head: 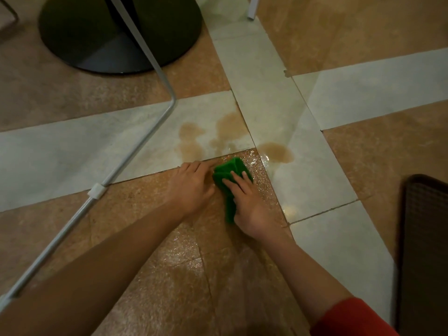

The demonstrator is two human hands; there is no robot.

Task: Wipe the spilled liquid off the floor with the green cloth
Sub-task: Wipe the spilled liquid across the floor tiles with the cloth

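Green cloth (pixel 229 173) beside spill (pixel 213 137) edge

I count 2 hands (pixel 191 187), 1 green cloth (pixel 230 173), 2 brown puddles (pixel 213 137), 1 round black base (pixel 116 32), 1 dark mat (pixel 424 251).

Bare forearms; red sleeve (pixel 351 318) on right arm only.
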